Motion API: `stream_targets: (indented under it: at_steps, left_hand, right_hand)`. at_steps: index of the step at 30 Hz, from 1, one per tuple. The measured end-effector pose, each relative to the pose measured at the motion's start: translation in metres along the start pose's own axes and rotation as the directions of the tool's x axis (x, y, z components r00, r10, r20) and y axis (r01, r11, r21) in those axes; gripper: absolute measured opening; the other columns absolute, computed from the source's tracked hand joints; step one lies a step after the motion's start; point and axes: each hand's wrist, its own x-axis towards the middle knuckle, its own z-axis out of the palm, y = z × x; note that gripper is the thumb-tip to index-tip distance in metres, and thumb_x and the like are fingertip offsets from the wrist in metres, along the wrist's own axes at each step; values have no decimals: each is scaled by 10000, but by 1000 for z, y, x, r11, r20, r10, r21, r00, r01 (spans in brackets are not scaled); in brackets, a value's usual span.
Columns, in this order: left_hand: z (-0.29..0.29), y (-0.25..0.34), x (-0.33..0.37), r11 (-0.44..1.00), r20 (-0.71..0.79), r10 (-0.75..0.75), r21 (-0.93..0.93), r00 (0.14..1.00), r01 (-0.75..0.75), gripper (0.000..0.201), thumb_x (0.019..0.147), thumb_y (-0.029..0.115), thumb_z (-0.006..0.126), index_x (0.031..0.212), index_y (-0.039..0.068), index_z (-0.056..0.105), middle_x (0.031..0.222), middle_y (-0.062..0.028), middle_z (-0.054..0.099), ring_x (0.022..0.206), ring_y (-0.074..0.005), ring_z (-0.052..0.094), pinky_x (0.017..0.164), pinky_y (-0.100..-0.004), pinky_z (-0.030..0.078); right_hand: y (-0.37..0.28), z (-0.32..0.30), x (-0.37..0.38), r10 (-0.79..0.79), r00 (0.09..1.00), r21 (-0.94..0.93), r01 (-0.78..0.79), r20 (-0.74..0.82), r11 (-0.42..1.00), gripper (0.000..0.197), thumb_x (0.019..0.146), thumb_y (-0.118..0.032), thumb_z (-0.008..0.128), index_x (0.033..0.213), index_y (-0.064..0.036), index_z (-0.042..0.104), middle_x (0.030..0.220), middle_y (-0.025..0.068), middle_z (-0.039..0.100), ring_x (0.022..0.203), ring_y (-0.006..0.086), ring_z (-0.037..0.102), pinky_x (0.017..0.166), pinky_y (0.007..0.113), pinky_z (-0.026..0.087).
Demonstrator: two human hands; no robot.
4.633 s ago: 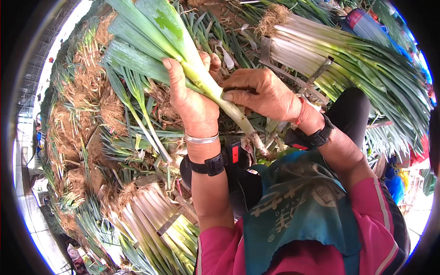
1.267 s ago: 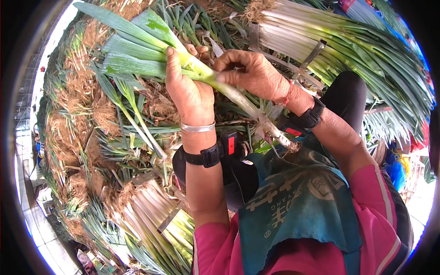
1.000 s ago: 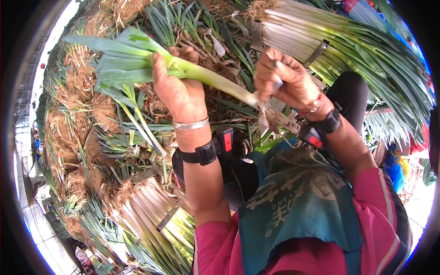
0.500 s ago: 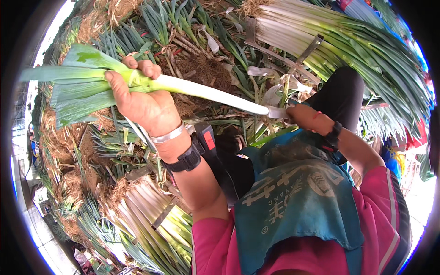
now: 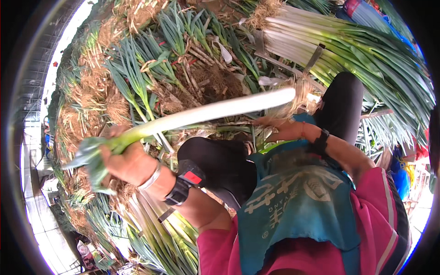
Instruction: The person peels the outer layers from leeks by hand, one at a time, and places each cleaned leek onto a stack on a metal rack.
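My left hand (image 5: 126,158) is closed around a leek (image 5: 206,111) at the base of its green leaves. The long white stalk reaches up to the right, and its brownish root end (image 5: 306,97) lies beside my right knee. Motion blurs the stalk a little. Below the stalk's right half is my right hand (image 5: 285,129), apart from it, fingers stretched toward the left with nothing seen in them. My teal apron (image 5: 298,201) spreads just under that hand.
Trimmed leeks (image 5: 339,43) are stacked in a metal rack (image 5: 314,59) at the upper right. A second leek bundle (image 5: 160,220) lies at lower left. Untrimmed leeks (image 5: 133,68) with earthy roots heap up beyond my left hand. My knees (image 5: 339,98) flank the work area.
My left hand has moved down and left, and the leek's root end has swung upward to the right. My right hand has come off the stalk end, its fingers now spread.
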Motion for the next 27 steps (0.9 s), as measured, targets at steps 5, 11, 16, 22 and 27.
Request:
stream_targets:
  at_steps: [5,11,16,22,27]
  left_hand:
    - [-14,-62,-38,976,-404,-20,191,914,105,176,893,114,505,985,-13,425,908,-153,510,819,-286,556,750,-433,517]
    - [-47,-68,-92,931,10,-364,-24,931,364,284,911,76,502,1115,-111,434,1152,-276,522,1136,-371,501,986,-490,439]
    - [-60,-67,-112,906,217,-346,-174,913,385,429,858,169,653,1210,-34,516,1298,-209,497,1254,-331,430,1074,-453,365]
    - [-14,-81,-126,926,-4,-328,-200,945,320,389,845,193,688,1148,-8,550,1116,-117,594,1058,-241,574,970,-435,483]
    - [28,-111,-136,928,256,-335,-74,907,364,455,852,256,684,1227,76,499,1160,-51,561,1090,-189,536,970,-342,442]
  right_hand:
    - [-122,-11,66,-343,902,745,414,-261,523,752,892,-211,638,1460,-114,154,1468,148,281,884,151,600,844,328,514]
    - [-151,-29,81,5,841,808,518,-541,281,286,933,-303,564,1045,-41,584,1041,95,646,670,80,587,635,280,581]
    - [-160,-47,80,117,865,831,419,-487,366,338,954,-355,513,1001,-25,568,971,77,648,628,69,541,533,240,528]
    - [-185,-19,80,-210,869,663,480,-448,575,234,936,-183,565,1138,-67,546,1088,43,603,918,104,554,788,278,459]
    - [-189,6,93,-364,809,614,588,-462,526,373,890,-120,629,1246,-88,522,1181,28,573,1098,150,523,966,307,424]
